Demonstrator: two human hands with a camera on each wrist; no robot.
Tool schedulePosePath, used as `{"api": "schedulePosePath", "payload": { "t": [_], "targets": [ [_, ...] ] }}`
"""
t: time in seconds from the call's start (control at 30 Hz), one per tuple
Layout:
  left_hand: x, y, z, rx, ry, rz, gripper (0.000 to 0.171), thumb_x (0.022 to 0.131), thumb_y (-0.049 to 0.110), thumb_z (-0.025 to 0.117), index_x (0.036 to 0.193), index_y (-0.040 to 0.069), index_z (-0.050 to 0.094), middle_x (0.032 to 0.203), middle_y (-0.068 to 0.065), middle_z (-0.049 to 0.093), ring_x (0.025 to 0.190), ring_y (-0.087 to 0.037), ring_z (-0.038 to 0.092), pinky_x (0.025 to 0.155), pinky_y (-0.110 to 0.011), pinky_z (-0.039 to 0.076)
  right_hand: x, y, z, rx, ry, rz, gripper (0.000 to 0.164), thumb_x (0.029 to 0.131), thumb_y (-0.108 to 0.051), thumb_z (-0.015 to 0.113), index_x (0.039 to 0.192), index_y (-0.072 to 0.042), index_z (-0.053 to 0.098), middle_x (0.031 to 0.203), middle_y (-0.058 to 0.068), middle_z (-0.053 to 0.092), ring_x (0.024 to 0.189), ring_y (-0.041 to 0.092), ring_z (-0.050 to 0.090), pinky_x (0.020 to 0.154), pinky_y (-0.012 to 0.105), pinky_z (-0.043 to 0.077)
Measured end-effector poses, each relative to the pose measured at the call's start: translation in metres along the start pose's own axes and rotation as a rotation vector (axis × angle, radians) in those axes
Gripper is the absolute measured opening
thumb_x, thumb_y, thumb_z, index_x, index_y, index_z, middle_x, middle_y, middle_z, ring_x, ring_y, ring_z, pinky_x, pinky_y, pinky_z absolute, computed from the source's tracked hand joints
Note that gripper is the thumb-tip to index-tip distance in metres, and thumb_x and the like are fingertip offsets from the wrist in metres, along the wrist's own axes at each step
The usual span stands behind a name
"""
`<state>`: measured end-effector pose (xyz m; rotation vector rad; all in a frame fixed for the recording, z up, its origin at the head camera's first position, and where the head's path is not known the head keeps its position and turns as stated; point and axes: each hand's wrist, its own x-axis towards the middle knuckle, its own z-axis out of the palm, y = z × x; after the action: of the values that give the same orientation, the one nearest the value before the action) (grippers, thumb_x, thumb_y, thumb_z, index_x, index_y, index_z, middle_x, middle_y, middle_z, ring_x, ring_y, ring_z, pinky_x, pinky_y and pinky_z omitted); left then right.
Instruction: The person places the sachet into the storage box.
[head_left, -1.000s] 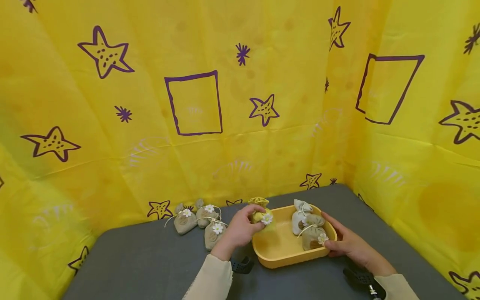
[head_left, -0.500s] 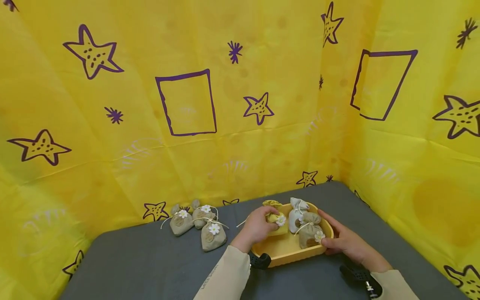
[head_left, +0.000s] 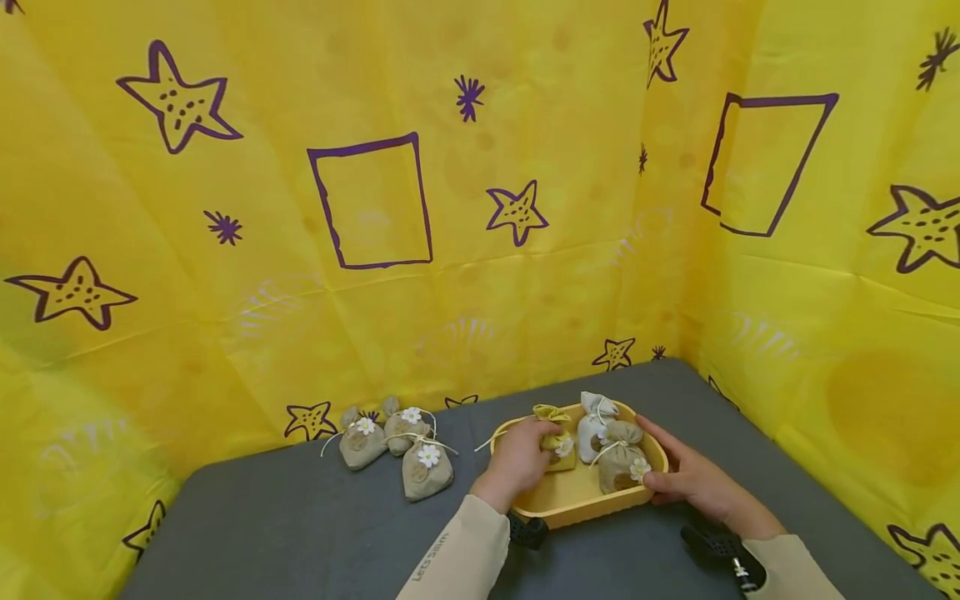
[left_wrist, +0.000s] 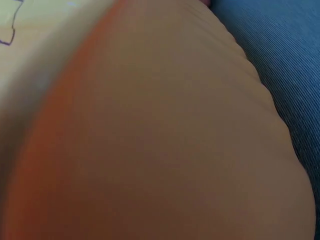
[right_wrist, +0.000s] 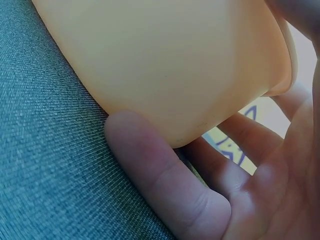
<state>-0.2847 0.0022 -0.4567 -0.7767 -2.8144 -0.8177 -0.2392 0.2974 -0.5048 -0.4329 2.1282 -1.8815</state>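
Note:
A yellow drawstring pouch [head_left: 564, 460] with a white flower stands inside the left part of a yellow-orange oval tray [head_left: 573, 500]. My left hand [head_left: 519, 460] holds it near its tied neck, the fingers partly hidden behind the pouch. My right hand [head_left: 693, 483] grips the tray's right end. Close up in the right wrist view, the fingers [right_wrist: 165, 175] wrap the corner of the tray [right_wrist: 160, 65]. A whitish pouch [head_left: 590, 437] and a beige pouch [head_left: 617, 477] sit upright in the tray's right part. The left wrist view is filled by blurred skin.
On the dark grey table [head_left: 300, 533], left of the tray, several parts of a small group show: a left beige pouch [head_left: 363, 450], a rear beige pouch [head_left: 403, 429] and a front beige pouch [head_left: 427, 482]. A yellow curtain [head_left: 375, 333] with purple drawings hangs behind and at the right.
My left hand has carried the yellow pouch rightward from over the tray's left rim and down into the tray. My right hand has kept its grip on the tray.

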Motion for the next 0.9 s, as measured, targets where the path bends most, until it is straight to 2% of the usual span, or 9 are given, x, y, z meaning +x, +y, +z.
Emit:
{"api": "schedulePosePath", "payload": {
  "t": [0.13, 0.2, 0.27, 0.37, 0.43, 0.5, 0.6, 0.8, 0.9],
  "targets": [
    [-0.0010, 0.0005, -0.0001, -0.027, 0.024, -0.042, 0.037, 0.086, 0.005, 0.072, 0.121, 0.016, 0.073, 0.110, -0.005, 0.061, 0.091, -0.019, 0.060, 0.079, -0.034, 0.049, -0.0016, 0.0003, -0.0003, 0.001, 0.002, 0.000, 0.094, 0.094, -0.018, 0.070, 0.161, -0.013, 0.003, 0.151, 0.037, 0.012, 0.098, 0.033, 0.062, 0.076, 0.046, 0.055],
    [-0.0018, 0.0010, -0.0009, -0.055, 0.075, -0.074, 0.035, 0.086, 0.006, 0.071, 0.120, 0.015, 0.074, 0.107, -0.005, 0.060, 0.089, -0.019, 0.059, 0.076, -0.034, 0.049, -0.0023, -0.0003, -0.0002, -0.001, 0.004, -0.005, 0.094, 0.094, -0.017, 0.070, 0.161, -0.012, 0.004, 0.151, 0.038, 0.011, 0.097, 0.033, 0.061, 0.075, 0.045, 0.055],
    [-0.0028, 0.0013, -0.0017, -0.077, 0.138, -0.099, 0.031, 0.086, 0.006, 0.070, 0.116, 0.014, 0.075, 0.104, -0.004, 0.060, 0.087, -0.019, 0.059, 0.073, -0.034, 0.048, -0.0024, -0.0009, 0.0001, -0.004, 0.004, -0.011, 0.093, 0.095, -0.017, 0.070, 0.161, -0.012, 0.004, 0.151, 0.038, 0.010, 0.097, 0.033, 0.062, 0.075, 0.045, 0.055],
    [-0.0047, 0.0010, -0.0030, -0.064, 0.225, -0.125, 0.019, 0.085, 0.008, 0.072, 0.103, 0.012, 0.077, 0.092, -0.002, 0.055, 0.072, -0.018, 0.056, 0.063, -0.033, 0.048, -0.0016, -0.0016, 0.0011, -0.001, -0.001, -0.016, 0.093, 0.095, -0.016, 0.069, 0.160, -0.012, 0.003, 0.151, 0.038, 0.008, 0.097, 0.033, 0.062, 0.075, 0.045, 0.055],
    [-0.0056, 0.0003, -0.0040, -0.040, 0.240, -0.145, 0.011, 0.085, 0.010, 0.074, 0.096, 0.012, 0.076, 0.084, 0.000, 0.050, 0.062, -0.016, 0.049, 0.056, -0.031, 0.044, -0.0005, -0.0015, 0.0020, 0.009, 0.001, -0.003, 0.094, 0.094, -0.016, 0.070, 0.161, -0.013, 0.004, 0.152, 0.036, 0.008, 0.097, 0.033, 0.062, 0.075, 0.045, 0.055],
    [-0.0061, -0.0004, -0.0049, -0.023, 0.221, -0.160, 0.009, 0.085, 0.011, 0.075, 0.094, 0.013, 0.075, 0.081, 0.001, 0.047, 0.058, -0.015, 0.044, 0.053, -0.030, 0.040, 0.0005, -0.0007, 0.0026, 0.015, 0.002, 0.001, 0.094, 0.094, -0.016, 0.070, 0.161, -0.013, 0.004, 0.153, 0.035, 0.008, 0.098, 0.033, 0.061, 0.075, 0.045, 0.055],
    [-0.0065, -0.0012, -0.0057, -0.006, 0.136, -0.146, 0.017, 0.083, 0.014, 0.078, 0.100, 0.014, 0.076, 0.085, 0.000, 0.051, 0.063, -0.015, 0.047, 0.059, -0.031, 0.043, 0.0009, 0.0014, 0.0026, 0.014, 0.008, 0.007, 0.095, 0.093, -0.017, 0.072, 0.161, -0.013, 0.004, 0.153, 0.034, 0.008, 0.098, 0.034, 0.061, 0.075, 0.044, 0.055],
    [-0.0074, -0.0027, -0.0076, 0.032, -0.010, -0.053, 0.038, 0.082, 0.015, 0.081, 0.119, 0.016, 0.073, 0.109, -0.008, 0.059, 0.086, -0.021, 0.060, 0.077, -0.035, 0.051, 0.0017, 0.0039, 0.0007, 0.033, -0.010, 0.001, 0.096, 0.094, -0.017, 0.071, 0.161, -0.013, 0.002, 0.151, 0.036, 0.009, 0.099, 0.035, 0.060, 0.075, 0.045, 0.055],
    [-0.0072, -0.0038, -0.0083, 0.038, -0.074, -0.019, 0.045, 0.084, 0.014, 0.078, 0.128, 0.017, 0.069, 0.116, -0.008, 0.057, 0.089, -0.020, 0.060, 0.076, -0.033, 0.050, 0.0025, 0.0035, -0.0003, 0.032, -0.010, -0.007, 0.095, 0.094, -0.016, 0.071, 0.161, -0.013, 0.003, 0.151, 0.036, 0.010, 0.098, 0.036, 0.060, 0.075, 0.046, 0.055]
  ]
}}
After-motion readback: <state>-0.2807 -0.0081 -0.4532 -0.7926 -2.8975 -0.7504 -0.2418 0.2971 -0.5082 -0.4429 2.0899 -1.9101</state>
